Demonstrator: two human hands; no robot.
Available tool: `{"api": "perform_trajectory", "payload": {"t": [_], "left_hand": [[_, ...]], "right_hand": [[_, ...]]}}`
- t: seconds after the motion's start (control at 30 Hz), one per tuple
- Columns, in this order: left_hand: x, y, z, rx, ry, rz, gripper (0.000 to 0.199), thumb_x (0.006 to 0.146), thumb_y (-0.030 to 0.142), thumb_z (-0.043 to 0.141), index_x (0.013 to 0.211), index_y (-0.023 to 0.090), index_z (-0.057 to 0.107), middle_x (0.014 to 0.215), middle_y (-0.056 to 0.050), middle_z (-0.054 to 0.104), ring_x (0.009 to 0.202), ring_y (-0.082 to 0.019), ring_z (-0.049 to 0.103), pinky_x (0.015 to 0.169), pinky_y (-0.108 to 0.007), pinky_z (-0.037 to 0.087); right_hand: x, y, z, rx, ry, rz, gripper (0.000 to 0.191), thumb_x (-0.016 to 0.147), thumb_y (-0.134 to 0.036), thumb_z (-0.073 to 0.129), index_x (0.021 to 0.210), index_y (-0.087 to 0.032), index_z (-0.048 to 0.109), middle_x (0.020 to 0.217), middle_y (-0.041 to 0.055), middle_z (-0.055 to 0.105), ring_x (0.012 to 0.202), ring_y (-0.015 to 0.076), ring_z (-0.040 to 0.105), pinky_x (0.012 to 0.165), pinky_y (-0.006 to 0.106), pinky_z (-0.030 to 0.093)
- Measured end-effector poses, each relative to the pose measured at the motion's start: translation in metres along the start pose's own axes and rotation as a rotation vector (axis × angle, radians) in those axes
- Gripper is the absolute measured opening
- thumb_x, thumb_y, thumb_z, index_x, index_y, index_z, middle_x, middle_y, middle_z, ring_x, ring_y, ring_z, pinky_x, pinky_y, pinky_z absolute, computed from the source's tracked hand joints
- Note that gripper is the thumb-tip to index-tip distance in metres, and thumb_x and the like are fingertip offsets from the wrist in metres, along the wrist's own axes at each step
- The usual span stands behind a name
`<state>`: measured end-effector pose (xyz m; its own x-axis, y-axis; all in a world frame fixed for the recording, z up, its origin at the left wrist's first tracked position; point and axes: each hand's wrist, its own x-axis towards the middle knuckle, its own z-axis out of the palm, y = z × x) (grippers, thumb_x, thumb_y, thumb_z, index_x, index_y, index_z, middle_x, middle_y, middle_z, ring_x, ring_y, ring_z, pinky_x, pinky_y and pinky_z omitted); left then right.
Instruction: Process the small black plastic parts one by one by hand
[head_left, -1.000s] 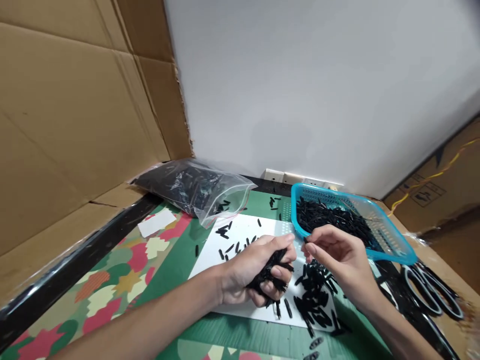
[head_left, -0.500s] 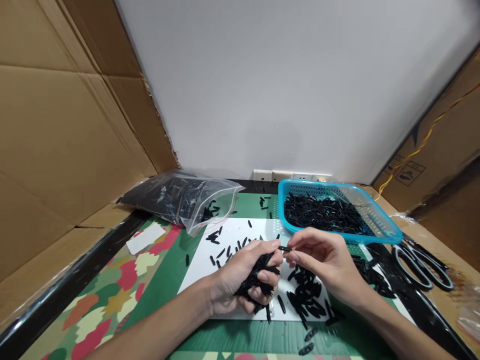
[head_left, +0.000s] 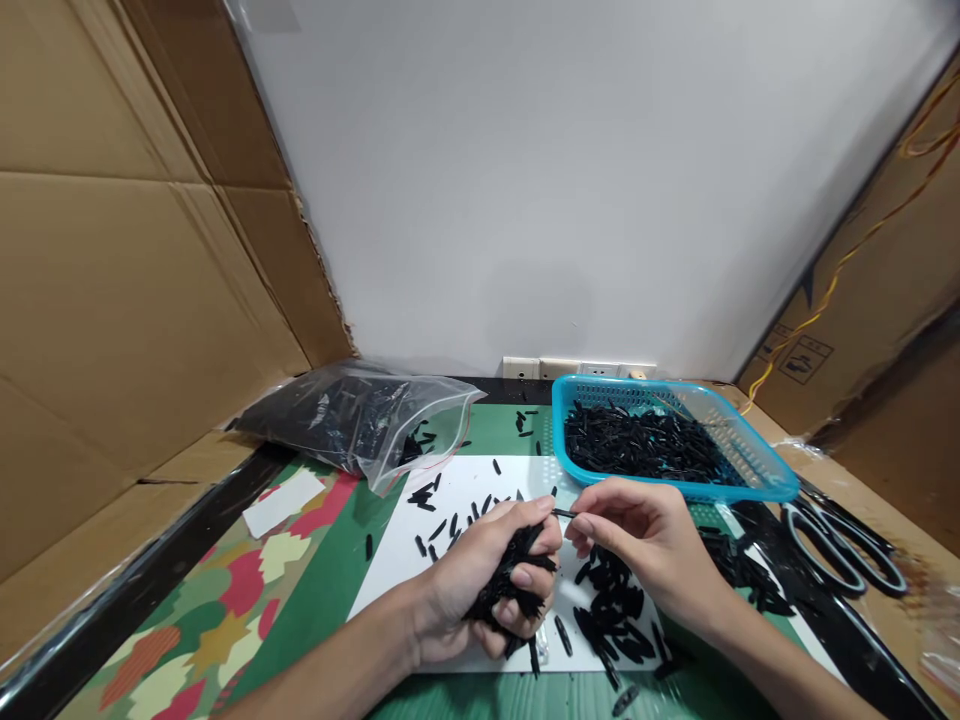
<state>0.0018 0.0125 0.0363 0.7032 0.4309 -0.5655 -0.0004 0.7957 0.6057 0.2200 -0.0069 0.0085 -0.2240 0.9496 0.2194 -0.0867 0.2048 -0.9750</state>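
Note:
My left hand [head_left: 502,580] is wrapped round a thick bundle of thin black pieces [head_left: 514,585], their ends sticking out between the fingers. Between its thumb and forefinger is one end of a single black piece [head_left: 562,513]. The thumb and forefinger of my right hand [head_left: 637,525] pinch the other end, so the piece spans the small gap between both hands. Below them lies a white sheet [head_left: 390,570] with many loose black pieces [head_left: 615,610], some scattered to the left and a denser heap under my right hand.
A blue basket [head_left: 765,480] of black pieces stands behind my right hand. Scissors [head_left: 847,550] lie at the right edge. An open clear bag [head_left: 345,420] of dark material rests at the back left. Cardboard walls [head_left: 135,260] flank the table; sockets [head_left: 559,370] line the back wall.
The view has tilted slightly, so the table items sit lower. The hands hold nearly the same pose, with the single piece still between them.

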Motion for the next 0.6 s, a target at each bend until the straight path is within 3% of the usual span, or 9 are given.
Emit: {"api": "perform_trajectory", "payload": {"t": [0.4, 0.6], "left_hand": [[-0.0007, -0.0001, -0.0016, 0.032, 0.001, 0.002, 0.061, 0.083, 0.072, 0.076, 0.078, 0.024, 0.038, 0.061, 0.010, 0.034, 0.041, -0.005, 0.023, 0.032, -0.011, 0.014], [-0.0010, -0.0011, -0.0015, 0.033, 0.003, 0.016, 0.064, 0.080, 0.074, 0.078, 0.078, 0.024, 0.038, 0.061, 0.010, 0.033, 0.043, -0.004, 0.019, 0.032, -0.011, 0.013]], "right_hand": [[-0.0015, -0.0003, 0.0000, -0.040, 0.009, -0.016, 0.024, 0.096, -0.042, 0.080, 0.088, -0.019, 0.079, 0.075, 0.0023, 0.075, 0.067, 0.0150, 0.069, 0.065, 0.025, 0.056], [-0.0026, 0.0019, -0.0002, -0.080, -0.006, -0.029, 0.026, 0.098, -0.043, 0.077, 0.087, -0.019, 0.079, 0.075, 0.0018, 0.075, 0.067, 0.0138, 0.068, 0.065, 0.024, 0.055]]}}
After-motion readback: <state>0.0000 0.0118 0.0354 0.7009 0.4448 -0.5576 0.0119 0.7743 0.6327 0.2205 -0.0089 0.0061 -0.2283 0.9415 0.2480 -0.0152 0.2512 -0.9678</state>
